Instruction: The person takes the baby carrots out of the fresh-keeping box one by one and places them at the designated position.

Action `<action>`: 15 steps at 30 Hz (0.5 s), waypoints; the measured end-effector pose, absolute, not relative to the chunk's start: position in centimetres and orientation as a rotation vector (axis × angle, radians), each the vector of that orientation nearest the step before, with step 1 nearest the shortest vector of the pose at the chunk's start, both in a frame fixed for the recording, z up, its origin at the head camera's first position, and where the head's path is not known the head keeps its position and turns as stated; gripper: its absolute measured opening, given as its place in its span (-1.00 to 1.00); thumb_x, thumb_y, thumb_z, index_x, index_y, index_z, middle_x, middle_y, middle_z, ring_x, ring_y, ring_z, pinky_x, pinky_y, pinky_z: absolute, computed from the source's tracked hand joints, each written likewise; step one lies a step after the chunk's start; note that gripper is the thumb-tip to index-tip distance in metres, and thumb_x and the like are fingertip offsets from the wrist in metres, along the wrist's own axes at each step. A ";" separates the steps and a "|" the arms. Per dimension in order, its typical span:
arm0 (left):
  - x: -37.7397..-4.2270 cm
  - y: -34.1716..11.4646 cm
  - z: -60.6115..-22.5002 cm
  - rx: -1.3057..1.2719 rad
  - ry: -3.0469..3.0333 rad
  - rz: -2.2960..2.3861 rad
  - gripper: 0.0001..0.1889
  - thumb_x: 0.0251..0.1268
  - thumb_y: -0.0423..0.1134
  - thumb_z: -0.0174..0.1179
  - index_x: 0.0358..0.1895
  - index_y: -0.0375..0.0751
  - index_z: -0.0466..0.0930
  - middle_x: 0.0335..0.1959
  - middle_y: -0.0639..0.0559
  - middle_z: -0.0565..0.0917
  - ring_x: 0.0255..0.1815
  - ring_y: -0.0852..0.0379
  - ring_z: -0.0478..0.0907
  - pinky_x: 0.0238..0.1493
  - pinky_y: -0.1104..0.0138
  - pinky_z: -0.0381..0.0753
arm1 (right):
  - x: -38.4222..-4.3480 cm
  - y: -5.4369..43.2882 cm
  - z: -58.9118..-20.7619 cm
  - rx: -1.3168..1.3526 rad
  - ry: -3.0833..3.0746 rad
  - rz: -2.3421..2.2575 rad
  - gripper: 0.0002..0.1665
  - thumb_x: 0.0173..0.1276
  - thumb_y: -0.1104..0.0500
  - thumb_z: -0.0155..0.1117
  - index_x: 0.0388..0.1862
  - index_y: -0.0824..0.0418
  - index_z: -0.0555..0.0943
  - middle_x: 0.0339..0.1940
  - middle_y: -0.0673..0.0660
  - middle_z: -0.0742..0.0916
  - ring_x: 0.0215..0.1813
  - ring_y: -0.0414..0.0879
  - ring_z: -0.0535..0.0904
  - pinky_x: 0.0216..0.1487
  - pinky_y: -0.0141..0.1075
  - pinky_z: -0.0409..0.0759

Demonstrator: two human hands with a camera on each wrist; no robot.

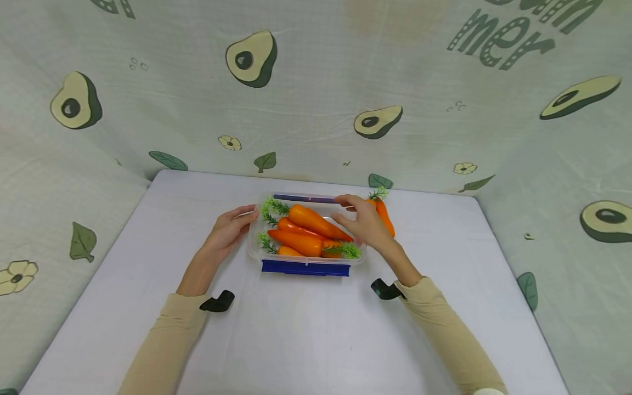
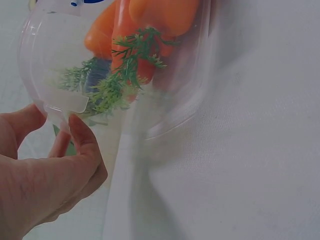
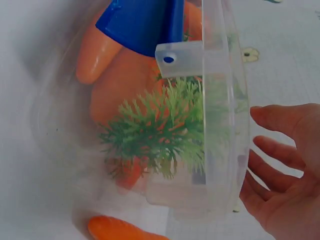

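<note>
A clear plastic food container (image 1: 253, 248) with blue side clips stands in the middle of the table, with several orange carrots (image 1: 316, 221) with feathery green tops in it. My left hand (image 1: 229, 230) is at its left end; in the left wrist view, thumb and fingers pinch the edge by a small clear tab (image 2: 72, 101). Over the right end is my right hand (image 1: 367, 224), its fingers apart and loosely bent. In the right wrist view these fingertips come right at the container's rim (image 3: 241, 135), with nothing gripped.
More carrots (image 1: 386, 218) lie on the table just behind and right of my right hand, partly hidden by it. The front blue clip (image 1: 306, 267) hangs out from the container's near side. A cloth with avocado prints (image 1: 316, 82) walls in the white table (image 1: 296, 340).
</note>
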State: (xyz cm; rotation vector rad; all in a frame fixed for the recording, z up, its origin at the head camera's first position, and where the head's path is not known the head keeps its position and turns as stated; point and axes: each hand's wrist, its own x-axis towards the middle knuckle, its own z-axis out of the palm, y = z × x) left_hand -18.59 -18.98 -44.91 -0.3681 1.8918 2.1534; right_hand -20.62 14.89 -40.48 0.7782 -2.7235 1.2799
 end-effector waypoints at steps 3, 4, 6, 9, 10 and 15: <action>-18.6 -19.1 -44.8 -0.358 1.890 2.162 -0.40 0.52 -0.18 0.25 0.51 -0.32 0.35 -0.01 0.19 0.59 -0.03 0.28 0.43 0.04 0.53 0.47 | -20.7 13.9 -40.7 0.814 -2.744 1.234 -0.44 0.41 0.23 0.43 0.31 0.39 0.55 0.25 0.32 0.65 0.26 0.23 0.55 0.32 0.05 0.54; -18.6 -19.1 -44.8 -0.358 1.889 2.165 -0.40 0.52 -0.18 0.25 0.51 -0.32 0.35 0.00 0.19 0.58 -0.02 0.28 0.44 0.04 0.53 0.47 | -20.7 13.6 -40.8 0.828 -2.749 1.214 -0.44 0.41 0.23 0.44 0.32 0.39 0.54 0.26 0.32 0.65 0.26 0.23 0.56 0.32 0.04 0.54; -18.7 -19.1 -44.8 -0.352 1.889 2.166 -0.39 0.51 -0.18 0.25 0.51 -0.33 0.35 0.02 0.17 0.58 0.00 0.27 0.44 0.05 0.53 0.48 | -20.7 13.0 -41.1 0.855 -2.757 1.174 -0.42 0.41 0.24 0.43 0.34 0.39 0.53 0.28 0.33 0.64 0.26 0.23 0.55 0.32 0.04 0.54; -18.8 -19.2 -44.8 -0.350 1.885 2.167 -0.40 0.51 -0.18 0.25 0.50 -0.33 0.35 0.05 0.13 0.58 0.02 0.24 0.44 0.09 0.51 0.47 | -20.7 12.2 -41.5 0.897 -2.779 1.147 -0.41 0.42 0.24 0.41 0.37 0.38 0.51 0.31 0.33 0.61 0.27 0.26 0.54 0.32 0.05 0.53; -18.8 -19.2 -44.8 -0.350 1.885 2.165 -0.40 0.52 -0.18 0.25 0.51 -0.33 0.35 0.06 0.12 0.57 0.03 0.23 0.44 0.10 0.51 0.47 | -20.6 11.9 -41.7 0.908 -2.787 1.147 -0.40 0.43 0.23 0.40 0.39 0.38 0.50 0.32 0.33 0.61 0.28 0.27 0.54 0.33 0.05 0.53; -19.1 -19.3 -44.9 -0.348 1.886 2.148 -0.39 0.53 -0.17 0.23 0.52 -0.30 0.34 0.12 0.09 0.53 0.09 0.20 0.42 0.18 0.47 0.44 | -20.6 11.1 -42.5 0.943 -2.818 1.165 -0.39 0.46 0.23 0.37 0.42 0.37 0.47 0.35 0.31 0.60 0.34 0.26 0.52 0.36 0.06 0.50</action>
